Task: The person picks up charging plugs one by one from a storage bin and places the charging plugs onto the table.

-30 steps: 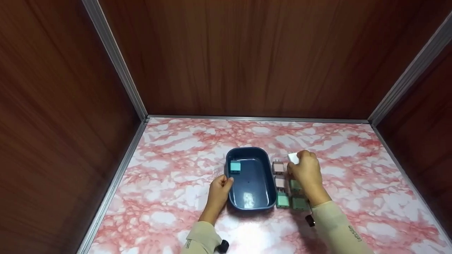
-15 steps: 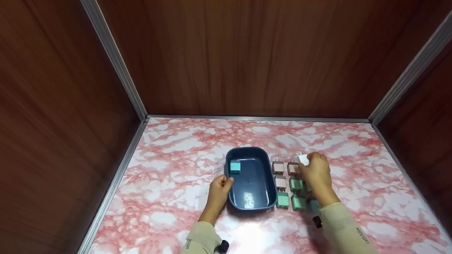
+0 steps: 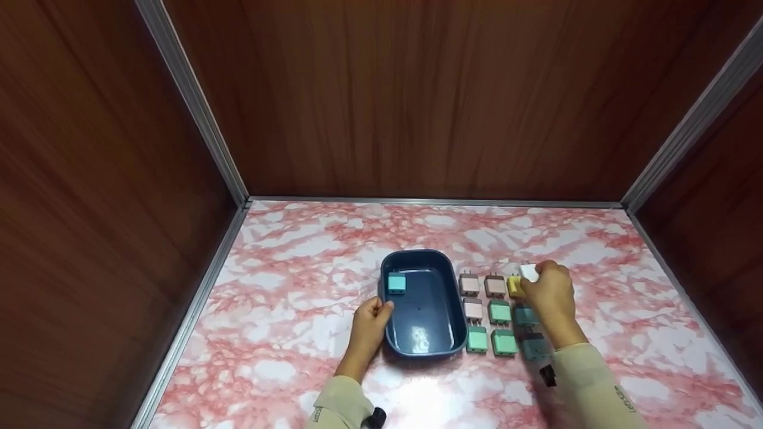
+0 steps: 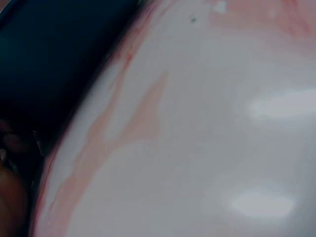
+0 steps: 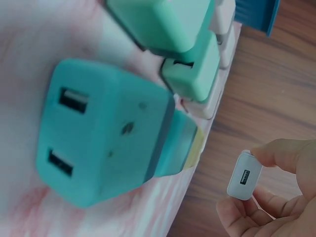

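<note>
My left hand (image 3: pixel 371 325) pinches the left rim of a dark blue plastic bin (image 3: pixel 424 325). Inside the bin, toward its far left, lies a turquoise charger plug (image 3: pixel 396 283). A white USB charger plug (image 3: pixel 528 272) is pinched between thumb and fingers of my right hand (image 3: pixel 551 292), raised over the right end of the far row. In the right wrist view its USB port faces the camera. Just left of that hand, a yellow charger plug (image 3: pixel 514 287) is partly covered. Nearer, a teal charger plug (image 5: pixel 103 131) shows two ports in the right wrist view.
Several charger plugs stand in rows right of the bin: pink ones (image 3: pixel 470 284), light green ones (image 3: pixel 503 343) and dark teal ones (image 3: pixel 534 346). The table (image 3: pixel 286 286) has a pink and white marbled top. Brown wood-look panels (image 3: pixel 405 101) with metal edging enclose it.
My right hand has moved to the right with the white charger plug, uncovering a brownish-pink, a yellow and dark teal plugs. The left hand stays at the bin's rim.
</note>
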A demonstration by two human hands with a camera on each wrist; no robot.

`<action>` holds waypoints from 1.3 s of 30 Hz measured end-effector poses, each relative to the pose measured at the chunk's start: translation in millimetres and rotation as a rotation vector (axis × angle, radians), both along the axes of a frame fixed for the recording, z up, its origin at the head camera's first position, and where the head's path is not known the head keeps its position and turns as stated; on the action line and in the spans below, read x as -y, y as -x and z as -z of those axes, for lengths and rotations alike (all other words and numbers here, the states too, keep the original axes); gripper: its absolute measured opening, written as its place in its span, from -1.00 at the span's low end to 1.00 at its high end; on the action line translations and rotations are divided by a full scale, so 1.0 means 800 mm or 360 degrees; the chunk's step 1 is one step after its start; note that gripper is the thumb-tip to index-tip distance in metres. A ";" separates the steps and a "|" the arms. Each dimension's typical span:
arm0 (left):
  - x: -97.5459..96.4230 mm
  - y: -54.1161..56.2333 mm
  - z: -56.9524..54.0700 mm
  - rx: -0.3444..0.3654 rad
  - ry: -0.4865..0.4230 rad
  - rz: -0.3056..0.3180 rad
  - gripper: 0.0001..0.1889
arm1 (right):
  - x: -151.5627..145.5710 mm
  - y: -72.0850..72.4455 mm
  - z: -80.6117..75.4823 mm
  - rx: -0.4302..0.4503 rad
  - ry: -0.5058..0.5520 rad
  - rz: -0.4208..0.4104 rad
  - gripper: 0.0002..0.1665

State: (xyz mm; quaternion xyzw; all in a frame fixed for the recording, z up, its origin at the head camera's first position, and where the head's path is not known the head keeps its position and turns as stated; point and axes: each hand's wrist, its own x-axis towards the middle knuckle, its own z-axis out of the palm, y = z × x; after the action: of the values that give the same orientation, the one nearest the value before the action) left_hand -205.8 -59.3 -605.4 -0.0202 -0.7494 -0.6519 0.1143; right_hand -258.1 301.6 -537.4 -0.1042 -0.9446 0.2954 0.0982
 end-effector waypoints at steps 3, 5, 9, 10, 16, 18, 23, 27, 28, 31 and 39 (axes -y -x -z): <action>0.000 0.003 0.006 0.0002 -0.0011 0.0005 -0.56 | -0.006 0.000 0.004 0.0057 -0.0003 0.0011 -0.43; 0.000 0.010 0.019 0.0010 -0.0015 0.0001 -0.55 | -0.009 0.000 0.007 0.0080 -0.0008 0.0018 -0.41; 0.000 0.022 0.047 0.0025 -0.0031 -0.0016 -0.54 | -0.016 0.000 0.014 0.0072 -0.0022 0.0030 -0.40; 0.000 0.022 0.047 0.0030 -0.0037 -0.0020 -0.54 | -0.018 -0.001 0.015 0.0068 -0.0026 0.0034 -0.41; 0.000 0.021 0.046 0.0053 -0.0030 -0.0037 -0.54 | -0.027 0.001 0.023 0.0148 0.0003 0.0081 -0.42; 0.000 0.019 0.041 0.0056 -0.0021 -0.0029 -0.54 | -0.031 0.002 0.025 0.0194 0.0022 0.0101 -0.39; 0.002 0.003 0.010 0.0027 -0.0013 0.0014 -0.56 | -0.036 0.003 0.032 0.0281 0.0049 0.0144 -0.37; 0.001 -0.004 -0.001 0.0009 -0.0024 0.0015 -0.57 | -0.039 0.004 0.037 0.0343 0.0065 0.0153 -0.38; 0.001 -0.004 -0.002 0.0008 -0.0025 0.0012 -0.57 | -0.039 0.004 0.038 0.0355 0.0068 0.0155 -0.38; 0.000 -0.003 -0.003 0.0017 -0.0031 0.0006 -0.57 | -0.042 0.004 0.041 0.0373 0.0075 0.0170 -0.38; -0.001 0.000 0.000 0.0013 -0.0032 -0.0002 -0.56 | -0.047 0.002 0.052 0.0281 0.0020 0.0125 -0.45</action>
State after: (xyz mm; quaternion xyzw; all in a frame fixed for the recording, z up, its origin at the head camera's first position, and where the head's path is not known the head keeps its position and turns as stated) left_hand -205.6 -58.8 -605.7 -0.0160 -0.7433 -0.6593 0.1119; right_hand -259.7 338.8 -579.4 -0.1675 -0.9428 0.2870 0.0254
